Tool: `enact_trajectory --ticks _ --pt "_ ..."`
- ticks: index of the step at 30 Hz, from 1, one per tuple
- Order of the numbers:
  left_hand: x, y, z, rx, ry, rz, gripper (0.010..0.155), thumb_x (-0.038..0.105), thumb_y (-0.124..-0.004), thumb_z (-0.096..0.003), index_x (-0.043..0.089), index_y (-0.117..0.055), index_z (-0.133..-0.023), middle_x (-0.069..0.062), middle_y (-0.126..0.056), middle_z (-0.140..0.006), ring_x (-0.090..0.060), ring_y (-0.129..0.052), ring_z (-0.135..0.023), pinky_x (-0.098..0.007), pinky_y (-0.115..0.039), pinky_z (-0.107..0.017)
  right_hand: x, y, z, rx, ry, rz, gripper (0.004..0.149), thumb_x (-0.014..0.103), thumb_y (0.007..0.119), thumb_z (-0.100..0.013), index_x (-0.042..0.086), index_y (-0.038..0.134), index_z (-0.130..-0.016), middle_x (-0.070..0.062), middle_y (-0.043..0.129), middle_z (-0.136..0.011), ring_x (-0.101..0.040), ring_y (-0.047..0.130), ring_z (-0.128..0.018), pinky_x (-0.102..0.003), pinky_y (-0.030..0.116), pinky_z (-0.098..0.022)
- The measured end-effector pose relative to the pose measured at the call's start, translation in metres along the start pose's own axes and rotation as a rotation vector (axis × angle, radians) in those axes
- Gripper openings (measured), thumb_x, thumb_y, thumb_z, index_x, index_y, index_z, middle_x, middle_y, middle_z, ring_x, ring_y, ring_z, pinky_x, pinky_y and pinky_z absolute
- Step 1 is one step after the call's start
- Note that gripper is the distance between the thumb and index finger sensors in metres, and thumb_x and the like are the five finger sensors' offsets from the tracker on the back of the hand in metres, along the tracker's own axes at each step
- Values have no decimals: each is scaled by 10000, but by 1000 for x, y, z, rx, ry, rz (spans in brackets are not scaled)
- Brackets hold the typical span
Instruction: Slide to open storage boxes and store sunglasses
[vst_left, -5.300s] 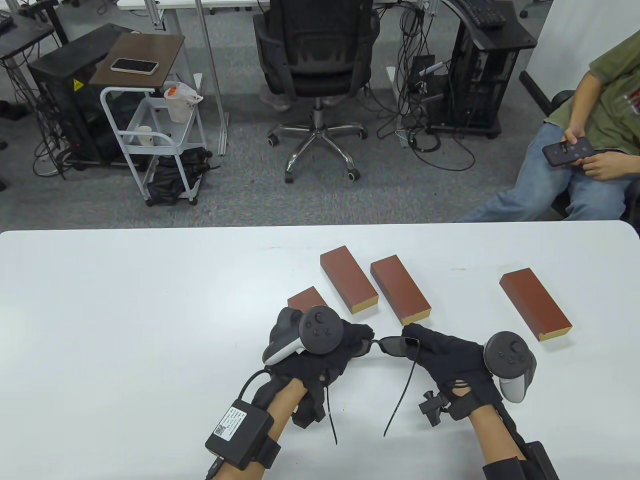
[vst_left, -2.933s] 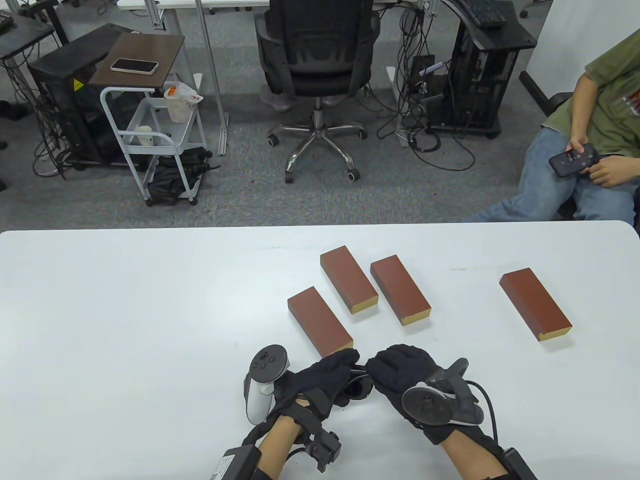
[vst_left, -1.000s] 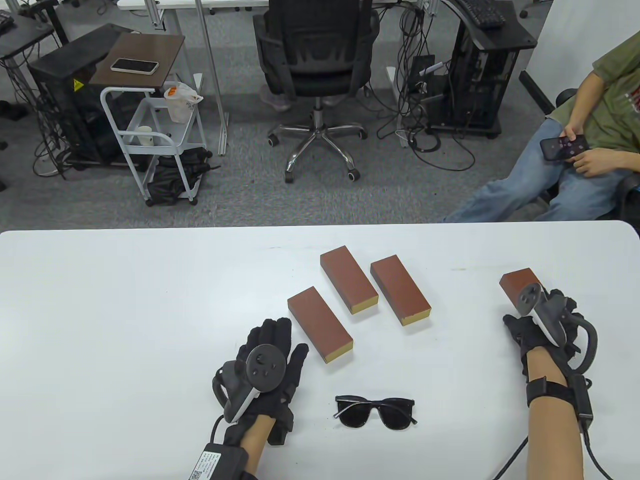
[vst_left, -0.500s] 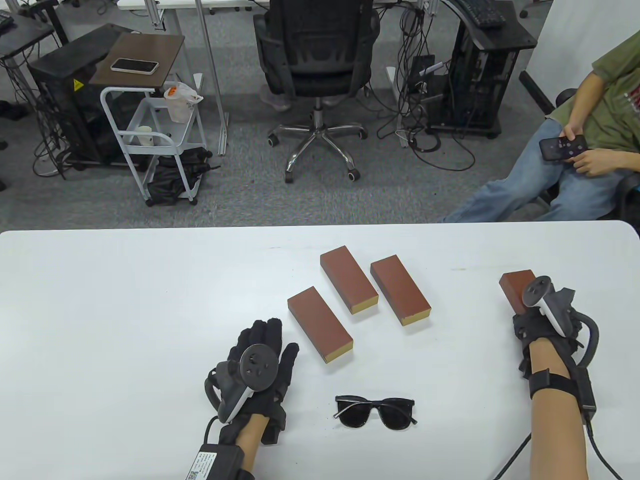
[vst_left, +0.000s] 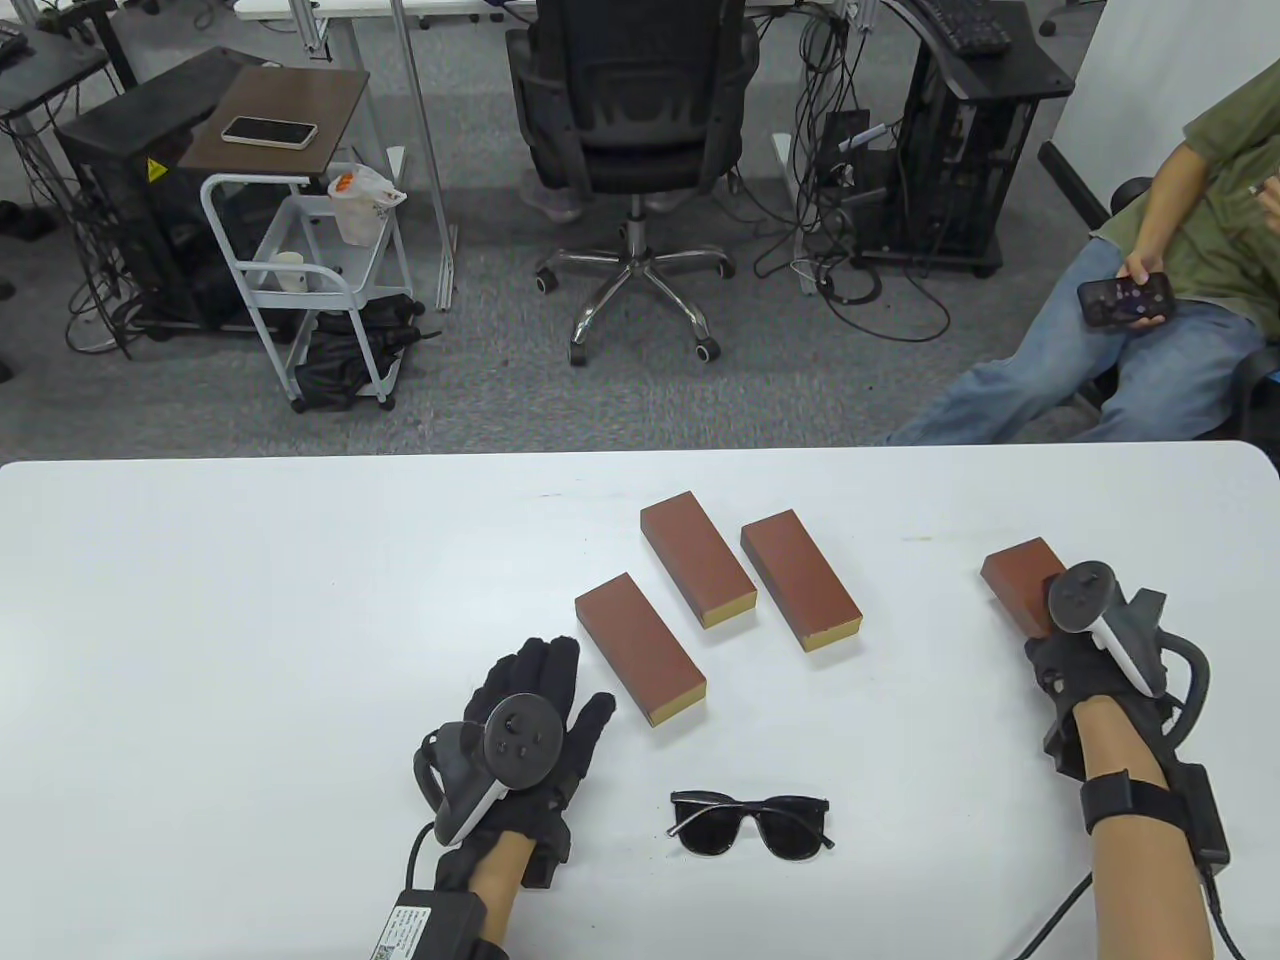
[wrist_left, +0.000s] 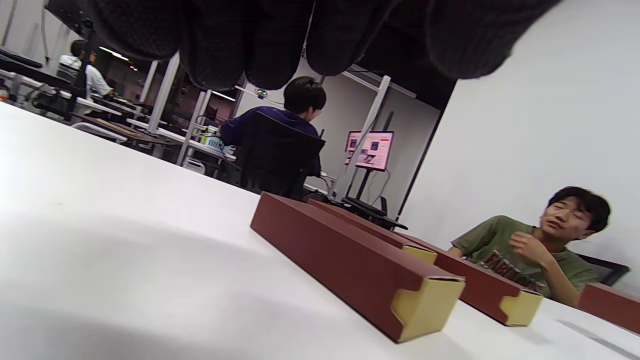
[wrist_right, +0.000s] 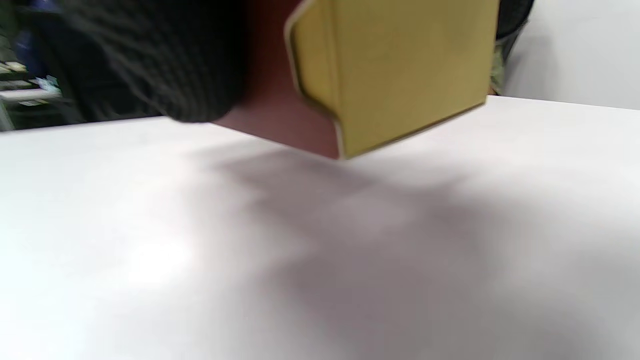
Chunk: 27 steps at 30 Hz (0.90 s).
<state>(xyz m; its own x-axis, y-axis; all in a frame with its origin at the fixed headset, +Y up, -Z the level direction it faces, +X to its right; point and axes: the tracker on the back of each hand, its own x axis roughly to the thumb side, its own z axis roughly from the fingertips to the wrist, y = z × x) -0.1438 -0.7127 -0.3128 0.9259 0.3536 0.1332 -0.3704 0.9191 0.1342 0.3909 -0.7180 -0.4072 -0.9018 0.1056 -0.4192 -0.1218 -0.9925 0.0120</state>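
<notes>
Step in hand, as I read it: fetching a storage box. Right hand (vst_left: 1075, 655) grips the far-right box (vst_left: 1015, 580) at its near end; right wrist view shows fingers (wrist_right: 165, 65) wrapped on the brown sleeve with the tan drawer end (wrist_right: 400, 65) tilted clear of the tabletop (vst_left: 250, 600), so the box looks lifted at that end. That view is blurred.

Left hand (vst_left: 525, 720) lies flat and released on the tabletop, holding nothing, just beside the nearest box (vst_left: 640, 648).

Sunglasses (vst_left: 752, 822) sit folded on the tabletop near the front edge, lenses toward the person, between the two hands, apart from every box. Not stored yet.

Next move, my guess:
- bring the held box in near the sunglasses
- one hand pins the sleeve, the other pushes the tan drawer out along the long axis
- the grip must stay on the sleeve, not the drawer end, or it won't slide
- then the sunglasses go in, arms folded

Counts:
- boxes: 4, all brown sleeve with tan inner, all shut as far as I can tell. Three grouped mid-table: the nearest one, middle box (vst_left: 697, 558) and the one beside it (vst_left: 800, 578), plus the held one far right.
- sunglasses: 1 pair
- hands: 2, one tracker each
</notes>
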Motion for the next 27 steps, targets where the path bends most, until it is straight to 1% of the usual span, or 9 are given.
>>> enact_trajectory --ticks 3,6,10,12,16,17,22,27 --pt "8 2 0 0 -73 12 778 718 -692 -457 320 -587 -1117 -58 -630 -1174 -382 -681 -1043 -626 -626 -690 10 -16 19 -6 -120 -41 717 421 890 -322 413 521 -936 -120 466 -1060 -404 592 -909 -576 536 -708" --pt "18 4 1 -5 -154 36 822 755 -699 -435 333 -561 -1126 -53 -616 -1184 -375 -672 -1051 -621 -632 -691 25 -29 41 13 -268 -54 717 413 899 -320 410 533 -937 -113 468 -1066 -396 576 -919 -573 522 -717" --pt "29 5 1 -23 -271 67 864 776 -722 -413 344 -529 -1136 -46 -603 -1192 -368 -663 -1062 -619 -640 -691 52 -38 71 88 -478 -88 719 403 907 -323 399 541 -942 -107 470 -1072 -390 560 -930 -570 508 -726" --pt "34 6 2 -29 -334 75 874 780 -733 -404 349 -526 -1135 -41 -603 -1192 -361 -664 -1064 -614 -644 -693 66 -39 86 117 -572 -85 720 400 909 -325 394 542 -944 -106 470 -1074 -388 554 -934 -570 503 -728" --pt "42 5 2 -38 -423 94 910 790 -762 -379 346 -519 -1135 -30 -604 -1192 -355 -660 -1073 -609 -644 -703 96 -40 116 123 -743 -40 727 406 910 -323 385 540 -949 -99 478 -1075 -382 559 -936 -566 509 -728" --pt "44 4 3 -55 -452 106 916 788 -772 -374 348 -516 -1135 -28 -602 -1194 -352 -658 -1076 -608 -643 -706 106 -39 126 125 -796 -37 727 407 911 -322 384 543 -948 -98 482 -1074 -380 560 -936 -565 511 -728" --pt "55 0 5 -90 -515 105 960 798 -809 -340 348 -517 -1136 -23 -603 -1196 -350 -663 -1080 -605 -654 -706 136 -34 154 159 -937 -51 734 411 918 -320 371 546 -951 -97 493 -1072 -377 571 -935 -564 520 -725" --pt "64 -4 7 -121 -551 71 990 809 -819 -327 351 -498 -1144 -23 -591 -1206 -351 -662 -1086 -627 -660 -694 160 -30 176 170 -1048 -52 744 414 924 -318 358 545 -955 -89 501 -1072 -370 577 -936 -560 525 -725"
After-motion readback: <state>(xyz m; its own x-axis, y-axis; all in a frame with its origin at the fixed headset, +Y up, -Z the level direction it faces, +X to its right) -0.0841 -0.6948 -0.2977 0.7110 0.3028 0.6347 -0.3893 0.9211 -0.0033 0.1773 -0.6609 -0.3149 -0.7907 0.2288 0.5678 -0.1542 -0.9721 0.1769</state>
